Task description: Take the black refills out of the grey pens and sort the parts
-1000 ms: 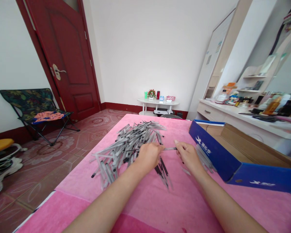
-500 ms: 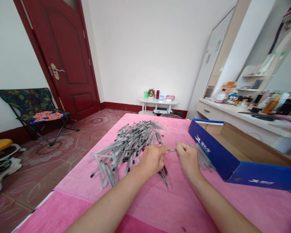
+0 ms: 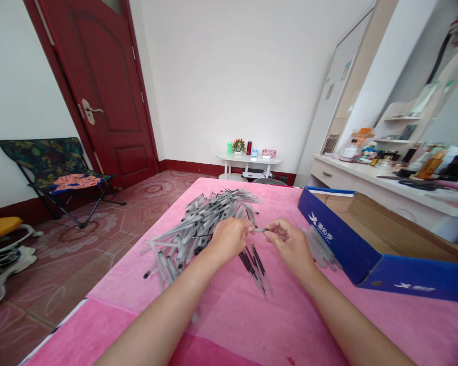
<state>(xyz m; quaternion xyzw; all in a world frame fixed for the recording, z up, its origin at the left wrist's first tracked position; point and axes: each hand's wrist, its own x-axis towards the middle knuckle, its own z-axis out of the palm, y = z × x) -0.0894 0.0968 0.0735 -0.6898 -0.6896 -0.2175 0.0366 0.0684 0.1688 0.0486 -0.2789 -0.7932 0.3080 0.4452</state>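
Observation:
Between my two hands runs a thin grey pen (image 3: 260,230), held nearly level above the pink cloth. My left hand (image 3: 232,236) is closed on one end of it. At its dark other end, my right hand (image 3: 290,241) pinches with thumb and fingertips. Left of and behind my left hand spreads a big heap of grey translucent pens (image 3: 213,211), many with black ends. Several thin dark pen refills (image 3: 254,262) lie on the cloth below the hands. More grey pen barrels (image 3: 322,249) lie together to the right of my right hand.
A blue open cardboard box (image 3: 336,239) stands at the right on the pink-covered table (image 3: 275,315). Beyond it is a white dresser (image 3: 351,178) with bottles. A small white table (image 3: 248,158) is by the wall; a folding chair (image 3: 53,157) is at left.
Both hands have risen slightly, the left one shifting left. My right hand has loosened from a fist into a fingertip pinch on the pen's end. More of the refills shows.

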